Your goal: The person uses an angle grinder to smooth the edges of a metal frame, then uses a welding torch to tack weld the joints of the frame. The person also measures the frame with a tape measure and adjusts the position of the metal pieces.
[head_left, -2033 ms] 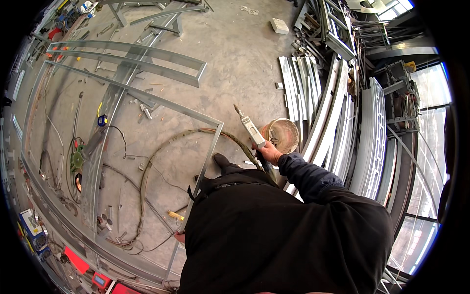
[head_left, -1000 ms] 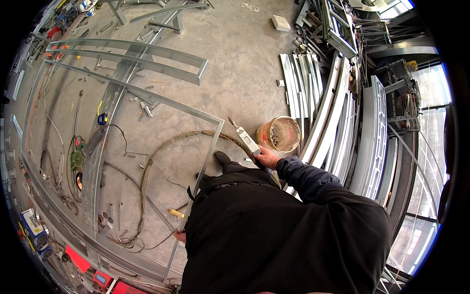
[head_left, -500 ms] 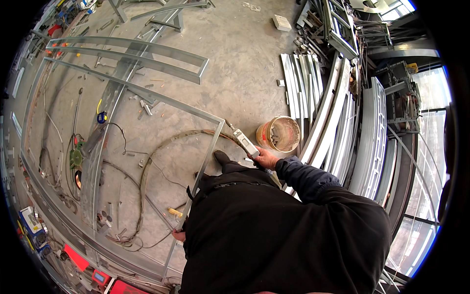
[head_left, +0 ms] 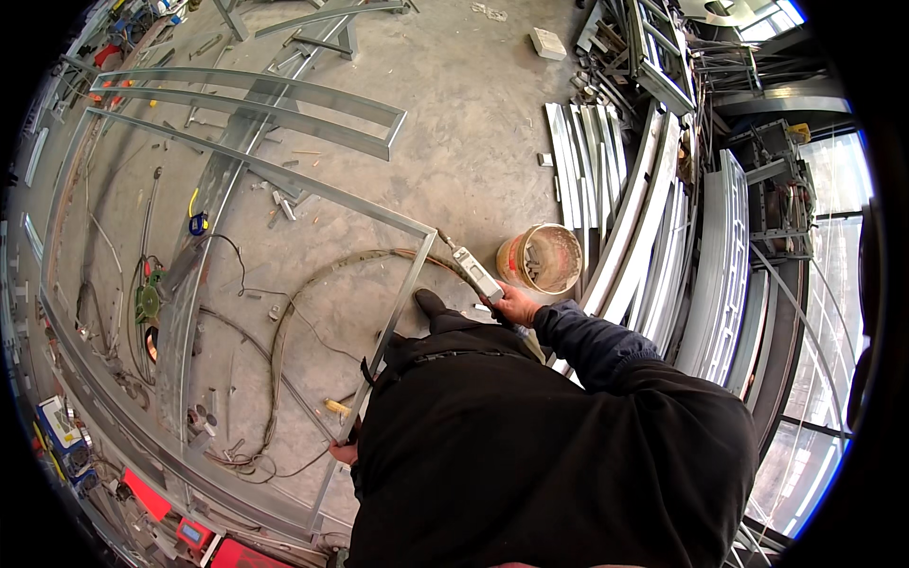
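Observation:
My right hand (head_left: 516,308) is closed round a welding gun (head_left: 475,273) with a pale boxy body and a thin nozzle. The nozzle tip points up and left, close to the near right corner of a large rectangular metal frame (head_left: 402,293). A thick hose (head_left: 276,355) curves across the floor toward the gun. At the frame's near bar, lower down, my left hand (head_left: 345,453) is closed on the metal; the dark coat hides most of it.
Right of the gun stands a bucket (head_left: 540,260) with scraps inside. Metal strips (head_left: 585,161) lie beyond it. Inside the frame are a green power tool (head_left: 148,301), a tape measure (head_left: 198,223) and a yellow-handled tool (head_left: 336,407). A narrower metal frame (head_left: 388,133) lies farther off.
Almost nothing differs. The view has shifted very slightly, and both hands keep their hold.

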`<state>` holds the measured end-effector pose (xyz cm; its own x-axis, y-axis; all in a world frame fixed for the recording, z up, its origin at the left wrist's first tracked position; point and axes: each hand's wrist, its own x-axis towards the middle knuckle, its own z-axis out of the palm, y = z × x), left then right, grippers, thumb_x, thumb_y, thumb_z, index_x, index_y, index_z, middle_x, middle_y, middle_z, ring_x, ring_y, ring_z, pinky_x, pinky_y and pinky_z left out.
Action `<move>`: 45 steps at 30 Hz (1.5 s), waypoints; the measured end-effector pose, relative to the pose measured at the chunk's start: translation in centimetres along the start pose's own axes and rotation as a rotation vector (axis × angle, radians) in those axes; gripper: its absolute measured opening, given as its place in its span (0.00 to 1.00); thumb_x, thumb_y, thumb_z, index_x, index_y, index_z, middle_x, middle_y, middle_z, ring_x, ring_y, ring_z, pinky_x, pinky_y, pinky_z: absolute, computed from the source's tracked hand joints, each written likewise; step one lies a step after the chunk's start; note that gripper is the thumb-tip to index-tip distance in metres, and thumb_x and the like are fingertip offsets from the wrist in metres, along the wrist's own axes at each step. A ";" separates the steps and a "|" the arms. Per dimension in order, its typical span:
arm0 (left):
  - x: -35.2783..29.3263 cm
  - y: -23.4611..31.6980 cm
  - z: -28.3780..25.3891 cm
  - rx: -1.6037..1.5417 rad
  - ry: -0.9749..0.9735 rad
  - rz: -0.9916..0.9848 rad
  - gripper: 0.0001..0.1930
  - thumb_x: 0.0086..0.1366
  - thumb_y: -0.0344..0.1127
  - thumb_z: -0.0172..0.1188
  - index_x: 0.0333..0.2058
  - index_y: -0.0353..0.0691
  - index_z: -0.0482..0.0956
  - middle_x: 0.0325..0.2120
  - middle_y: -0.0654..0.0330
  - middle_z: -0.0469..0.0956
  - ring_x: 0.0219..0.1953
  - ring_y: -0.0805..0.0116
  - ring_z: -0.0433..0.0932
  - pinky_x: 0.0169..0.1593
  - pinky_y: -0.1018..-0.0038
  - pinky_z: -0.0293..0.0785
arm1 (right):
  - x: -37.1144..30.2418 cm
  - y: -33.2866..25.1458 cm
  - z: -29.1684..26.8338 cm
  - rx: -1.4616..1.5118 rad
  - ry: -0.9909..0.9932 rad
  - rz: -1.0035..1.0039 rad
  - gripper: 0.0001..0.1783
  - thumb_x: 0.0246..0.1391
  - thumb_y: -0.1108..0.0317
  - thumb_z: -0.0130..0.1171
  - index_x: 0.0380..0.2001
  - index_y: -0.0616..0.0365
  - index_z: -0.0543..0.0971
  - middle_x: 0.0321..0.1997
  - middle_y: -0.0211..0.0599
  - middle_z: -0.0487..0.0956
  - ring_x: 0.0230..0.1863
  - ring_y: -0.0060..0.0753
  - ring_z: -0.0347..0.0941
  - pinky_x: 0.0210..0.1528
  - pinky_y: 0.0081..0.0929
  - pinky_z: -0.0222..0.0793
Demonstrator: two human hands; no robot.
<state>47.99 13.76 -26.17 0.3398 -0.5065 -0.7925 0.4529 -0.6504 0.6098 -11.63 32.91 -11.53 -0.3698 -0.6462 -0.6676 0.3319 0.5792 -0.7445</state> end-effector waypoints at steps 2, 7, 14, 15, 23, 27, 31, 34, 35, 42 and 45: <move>0.1 -0.1 0.1 -0.004 -0.018 -0.002 0.26 0.67 0.48 0.47 0.50 0.31 0.77 0.47 0.43 0.81 0.48 0.44 0.82 0.53 0.51 0.80 | 0.0 -0.1 0.1 -0.016 0.008 -0.008 0.26 0.67 0.58 0.63 0.65 0.47 0.73 0.35 0.24 0.78 0.29 0.19 0.71 0.33 0.25 0.70; 1.0 0.4 -0.1 -0.079 -0.103 -0.126 0.27 0.66 0.50 0.47 0.52 0.32 0.77 0.47 0.42 0.82 0.48 0.43 0.82 0.53 0.50 0.81 | -0.1 0.6 0.4 0.000 0.031 -0.005 0.27 0.66 0.56 0.64 0.65 0.47 0.73 0.33 0.25 0.78 0.29 0.20 0.71 0.32 0.25 0.70; -1.0 0.0 0.9 0.122 0.052 0.026 0.32 0.65 0.52 0.49 0.55 0.27 0.73 0.49 0.38 0.79 0.48 0.39 0.81 0.53 0.50 0.80 | 0.2 -0.4 -0.1 0.008 0.011 0.035 0.25 0.66 0.55 0.64 0.63 0.48 0.74 0.32 0.25 0.77 0.28 0.20 0.71 0.30 0.26 0.69; -0.9 0.2 0.7 0.093 0.049 -0.002 0.33 0.65 0.52 0.49 0.55 0.25 0.72 0.49 0.37 0.79 0.48 0.39 0.81 0.54 0.50 0.80 | 0.0 -0.4 0.1 0.008 0.014 0.039 0.25 0.66 0.55 0.64 0.63 0.48 0.74 0.31 0.25 0.77 0.27 0.20 0.71 0.30 0.25 0.69; -0.2 -0.1 -0.4 -0.134 -0.056 -0.190 0.34 0.64 0.53 0.50 0.54 0.22 0.70 0.48 0.35 0.78 0.48 0.38 0.80 0.54 0.49 0.80 | 0.4 -0.1 -0.2 -0.030 0.020 0.011 0.28 0.66 0.54 0.64 0.65 0.50 0.73 0.35 0.25 0.78 0.31 0.19 0.72 0.33 0.26 0.71; -0.3 -0.2 -0.5 -0.133 -0.059 -0.198 0.34 0.65 0.53 0.49 0.53 0.22 0.70 0.47 0.35 0.78 0.47 0.38 0.80 0.53 0.49 0.79 | 0.4 0.1 -0.2 -0.041 0.018 -0.009 0.29 0.66 0.53 0.65 0.65 0.50 0.73 0.36 0.25 0.78 0.31 0.19 0.72 0.34 0.26 0.71; -0.7 -0.1 -0.7 -0.144 -0.060 -0.207 0.33 0.65 0.53 0.49 0.52 0.22 0.70 0.46 0.35 0.78 0.46 0.38 0.80 0.53 0.48 0.79 | 0.3 -0.1 -0.1 -0.040 0.021 0.000 0.29 0.66 0.53 0.65 0.65 0.49 0.73 0.35 0.25 0.79 0.30 0.20 0.72 0.33 0.26 0.72; -1.0 -0.4 -0.3 -0.158 -0.062 -0.212 0.33 0.65 0.53 0.49 0.51 0.22 0.71 0.45 0.36 0.78 0.46 0.38 0.80 0.52 0.48 0.79 | 0.5 -0.8 -0.6 -0.018 0.008 0.023 0.28 0.66 0.53 0.65 0.65 0.48 0.73 0.34 0.25 0.78 0.30 0.20 0.72 0.33 0.26 0.72; -0.8 -0.3 -0.1 -0.148 -0.065 -0.216 0.33 0.65 0.53 0.49 0.51 0.22 0.71 0.45 0.36 0.78 0.46 0.38 0.80 0.52 0.48 0.79 | 0.2 -0.5 -0.5 -0.019 0.017 0.027 0.28 0.66 0.53 0.65 0.65 0.48 0.73 0.34 0.25 0.78 0.30 0.20 0.73 0.33 0.26 0.72; -0.6 -0.2 0.0 -0.171 -0.071 -0.234 0.33 0.65 0.54 0.48 0.50 0.22 0.71 0.43 0.36 0.78 0.45 0.39 0.80 0.52 0.46 0.79 | -0.1 -0.8 -0.5 -0.027 0.012 0.044 0.27 0.66 0.53 0.65 0.64 0.50 0.74 0.35 0.23 0.78 0.32 0.18 0.72 0.34 0.25 0.71; -0.8 -1.3 -0.8 -0.235 -0.066 -0.240 0.32 0.65 0.54 0.48 0.49 0.22 0.71 0.43 0.36 0.78 0.45 0.39 0.80 0.51 0.46 0.78 | 0.5 -2.1 -0.3 -0.062 -0.018 0.042 0.27 0.66 0.54 0.65 0.64 0.50 0.74 0.36 0.23 0.78 0.32 0.18 0.71 0.34 0.24 0.70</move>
<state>47.84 15.46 -26.38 0.1494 -0.3951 -0.9064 0.6935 -0.6115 0.3809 -12.80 31.51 -10.35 -0.3403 -0.6291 -0.6988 0.2922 0.6356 -0.7145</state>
